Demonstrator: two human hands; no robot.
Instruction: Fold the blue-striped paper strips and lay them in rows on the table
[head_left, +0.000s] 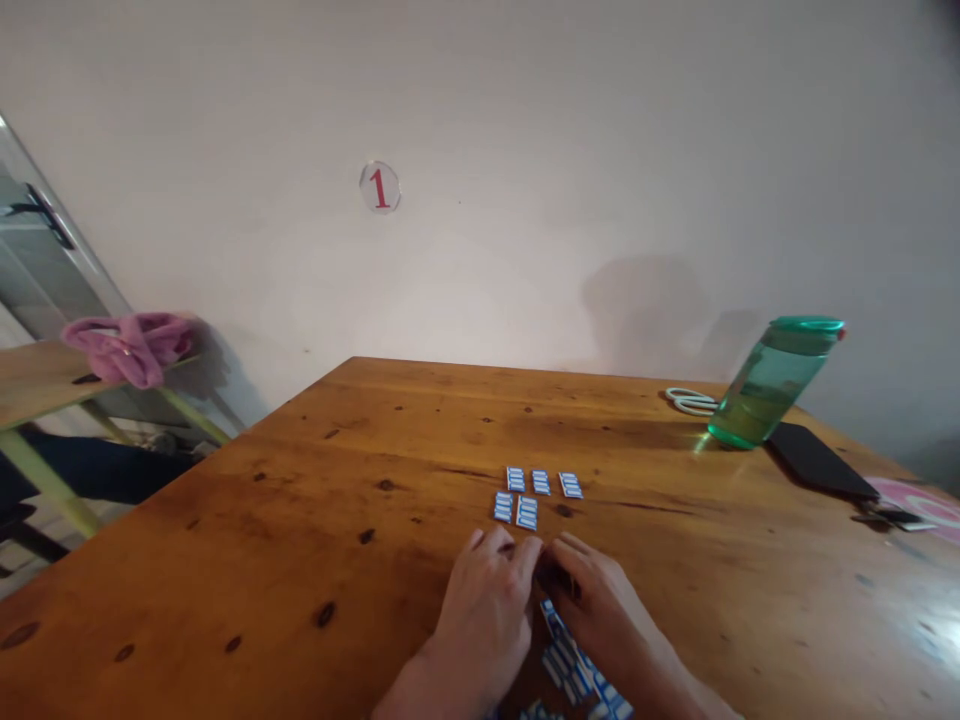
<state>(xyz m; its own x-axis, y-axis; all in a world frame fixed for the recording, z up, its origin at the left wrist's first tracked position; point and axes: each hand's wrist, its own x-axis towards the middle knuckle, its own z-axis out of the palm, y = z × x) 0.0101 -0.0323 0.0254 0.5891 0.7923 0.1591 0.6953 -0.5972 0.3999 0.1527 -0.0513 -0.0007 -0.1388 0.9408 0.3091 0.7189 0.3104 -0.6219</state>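
My left hand (491, 595) rests low over the wooden table (420, 430), its fingers curled down. Close against it on the right, my right hand (596, 590) bends its fingers inward so that the fingertips of both nearly meet. Whatever lies between them is hidden. Just beyond the hands, several small blue-and-white printed pieces (527, 513) lie flat in two short rows, three in the far row and two in the near one. Under and beside my right wrist is a loose pile of similar blue-and-white pieces (564, 668), partly covered by the arm.
A green water bottle (776, 385) stands at the right, beside a black phone-like slab (817, 460), a white cable (690, 402), keys (889, 516) and a pink round mat (926, 505). A pink fuzzy cloth (135, 348) lies on another table at left. A wall rises behind.
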